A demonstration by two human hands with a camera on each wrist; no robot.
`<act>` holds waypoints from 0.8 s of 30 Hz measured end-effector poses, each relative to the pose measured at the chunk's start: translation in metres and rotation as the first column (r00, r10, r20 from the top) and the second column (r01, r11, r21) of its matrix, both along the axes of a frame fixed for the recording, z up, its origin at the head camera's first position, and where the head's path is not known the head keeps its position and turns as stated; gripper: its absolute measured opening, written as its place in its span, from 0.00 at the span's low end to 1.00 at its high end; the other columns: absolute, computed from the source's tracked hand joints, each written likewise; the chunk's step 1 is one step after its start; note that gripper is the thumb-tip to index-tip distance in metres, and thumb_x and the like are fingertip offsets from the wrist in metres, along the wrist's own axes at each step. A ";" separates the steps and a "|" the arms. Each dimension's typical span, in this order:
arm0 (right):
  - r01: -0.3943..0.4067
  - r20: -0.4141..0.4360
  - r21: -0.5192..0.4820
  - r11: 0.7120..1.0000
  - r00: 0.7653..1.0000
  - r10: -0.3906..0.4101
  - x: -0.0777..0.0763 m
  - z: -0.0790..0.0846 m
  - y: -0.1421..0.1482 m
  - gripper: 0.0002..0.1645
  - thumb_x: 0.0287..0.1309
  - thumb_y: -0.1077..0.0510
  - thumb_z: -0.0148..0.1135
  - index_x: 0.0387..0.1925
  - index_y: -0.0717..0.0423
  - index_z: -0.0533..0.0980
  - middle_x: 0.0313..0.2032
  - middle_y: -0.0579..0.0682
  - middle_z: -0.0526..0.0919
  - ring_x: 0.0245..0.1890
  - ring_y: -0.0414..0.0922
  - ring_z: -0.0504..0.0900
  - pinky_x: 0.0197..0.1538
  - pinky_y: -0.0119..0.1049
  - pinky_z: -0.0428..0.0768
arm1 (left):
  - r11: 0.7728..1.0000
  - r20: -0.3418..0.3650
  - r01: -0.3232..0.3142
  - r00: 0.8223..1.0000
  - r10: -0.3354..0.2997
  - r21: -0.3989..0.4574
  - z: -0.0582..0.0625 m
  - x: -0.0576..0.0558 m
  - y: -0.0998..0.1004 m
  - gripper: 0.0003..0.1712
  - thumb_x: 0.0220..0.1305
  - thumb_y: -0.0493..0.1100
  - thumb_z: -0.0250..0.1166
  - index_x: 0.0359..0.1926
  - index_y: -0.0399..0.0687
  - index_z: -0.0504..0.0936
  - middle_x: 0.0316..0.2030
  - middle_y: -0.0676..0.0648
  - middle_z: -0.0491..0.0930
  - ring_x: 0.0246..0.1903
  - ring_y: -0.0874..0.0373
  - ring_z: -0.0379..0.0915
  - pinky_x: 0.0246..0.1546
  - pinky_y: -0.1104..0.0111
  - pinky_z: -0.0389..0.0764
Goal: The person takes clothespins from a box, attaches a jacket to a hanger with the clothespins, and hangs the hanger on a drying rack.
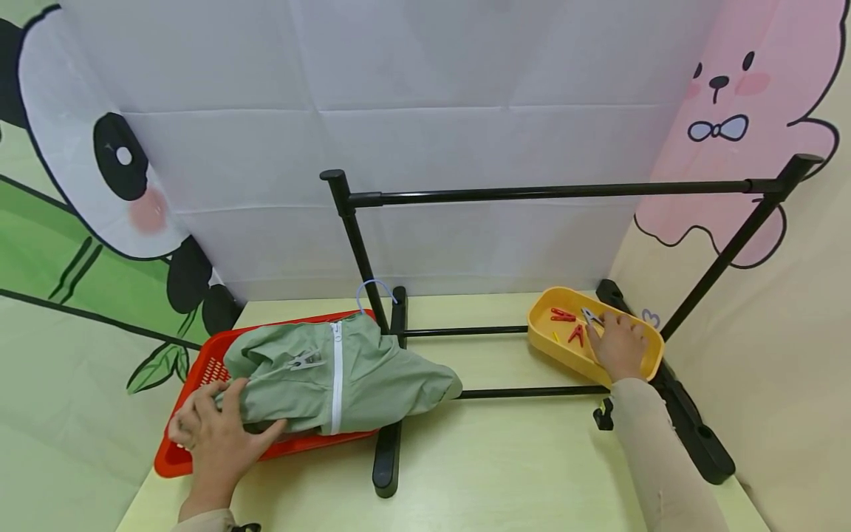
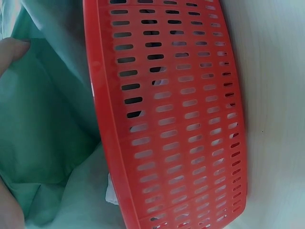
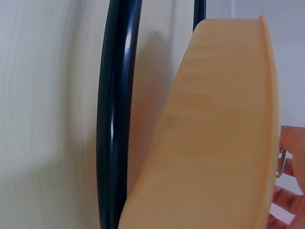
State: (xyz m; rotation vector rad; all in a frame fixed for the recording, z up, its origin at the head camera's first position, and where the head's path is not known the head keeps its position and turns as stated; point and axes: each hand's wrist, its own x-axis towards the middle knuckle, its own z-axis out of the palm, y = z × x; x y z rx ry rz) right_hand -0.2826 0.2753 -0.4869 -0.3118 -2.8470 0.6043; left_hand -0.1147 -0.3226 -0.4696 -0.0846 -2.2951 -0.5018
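A pale green zip-front jacket [image 1: 399, 377] lies over a red basket [image 1: 176, 459], with a light blue hanger hook [image 1: 376, 282] at its top and a grey clothespin [image 1: 306, 360] on its front. My left hand [image 1: 216, 436] rests on the jacket's near left side, thumb and fingers spread. In the left wrist view, a fingertip touches the green cloth [image 2: 43, 119] beside the basket wall [image 2: 167, 119]. My right hand [image 1: 621, 347] reaches into a yellow tray [image 1: 565, 356] and pinches a grey clothespin [image 1: 592, 318]; its metal part shows past the tray rim in the right wrist view.
Red clothespins [image 1: 563, 315] and a small yellow piece lie in the tray. A black rack stands on the table [image 1: 505, 458], its top bar [image 1: 532, 193] above and lower bars [image 1: 525, 393] near the tabletop. Tray and basket overlap these bars.
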 end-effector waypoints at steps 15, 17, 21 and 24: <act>-0.028 -0.050 -0.015 0.999 0.998 0.028 0.004 0.004 -0.006 0.27 0.70 0.50 0.59 0.59 0.66 0.66 0.57 0.72 0.65 0.51 0.69 0.60 0.54 0.66 0.59 | 1.000 -0.035 0.012 0.999 -0.013 -0.010 -0.001 -0.001 0.000 0.58 0.49 0.86 0.49 0.53 0.36 0.69 0.52 0.29 0.59 0.55 0.24 0.48 0.46 0.32 0.39; -0.028 -0.052 -0.023 0.999 0.998 0.027 0.004 0.005 -0.007 0.27 0.70 0.50 0.58 0.59 0.66 0.66 0.56 0.72 0.65 0.51 0.69 0.60 0.54 0.65 0.59 | 1.000 -0.034 0.011 0.999 -0.012 -0.008 -0.001 -0.001 0.000 0.58 0.49 0.86 0.49 0.53 0.36 0.69 0.52 0.29 0.59 0.55 0.24 0.48 0.46 0.32 0.39; -0.037 -0.059 -0.036 0.999 0.998 0.035 0.006 0.008 -0.010 0.27 0.69 0.51 0.59 0.58 0.66 0.67 0.55 0.72 0.65 0.49 0.68 0.60 0.53 0.65 0.59 | 1.000 -0.034 0.011 0.999 -0.011 -0.007 -0.001 -0.001 0.000 0.58 0.49 0.86 0.49 0.53 0.36 0.69 0.52 0.29 0.59 0.55 0.24 0.49 0.46 0.32 0.39; -0.051 -0.063 -0.040 0.998 0.997 0.048 0.007 0.010 -0.012 0.27 0.70 0.50 0.58 0.57 0.67 0.67 0.55 0.71 0.65 0.49 0.68 0.60 0.52 0.64 0.59 | 1.000 -0.035 0.011 0.999 -0.012 -0.008 -0.002 -0.001 0.000 0.58 0.49 0.86 0.49 0.53 0.36 0.69 0.52 0.29 0.59 0.54 0.23 0.49 0.46 0.32 0.39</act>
